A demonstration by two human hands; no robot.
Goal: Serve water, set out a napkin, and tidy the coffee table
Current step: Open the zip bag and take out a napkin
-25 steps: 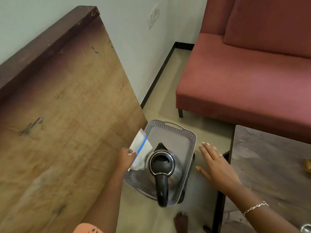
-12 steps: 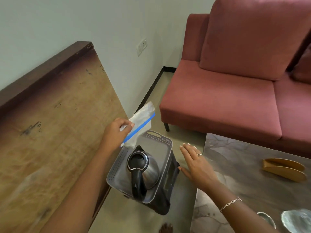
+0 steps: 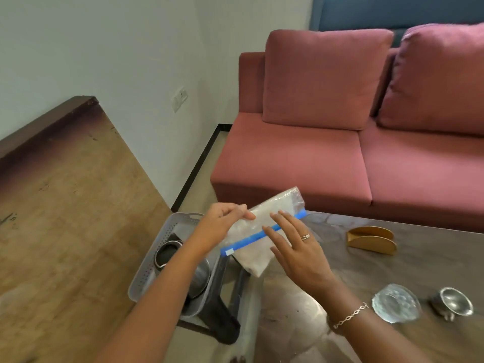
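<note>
Zip bag (image 3: pixel 250 258) is up and over from above the grey tray (image 3: pixel 146 271) to centre frame, now at the near-left corner of the coffee table (image 3: pixel 392 271). Right hand (image 3: pixel 296 247) has come off the table edge to meet it.

Left hand (image 3: pixel 222 224) pinches the bag's upper edge, thumb against curled fingers. Right hand's fingers are straight and spread, lying flat on the bag across its blue zip strip (image 3: pixel 246 242). Bag tilted, clear plastic, whitish contents, can't tell what.

Steel kettle (image 3: pixel 199 276) sits in the tray at lower left of centre, partly hidden by the left forearm. Tray rests on a black stand (image 3: pixel 222 318).

On the table, right side: gold napkin holder (image 3: pixel 372 241), glass dish (image 3: pixel 395 303), steel cup (image 3: pixel 453 302) just beside it. Pink sofa (image 3: pixel 314 158) upper right, wooden panel (image 3: pixel 65 205) left.
</note>
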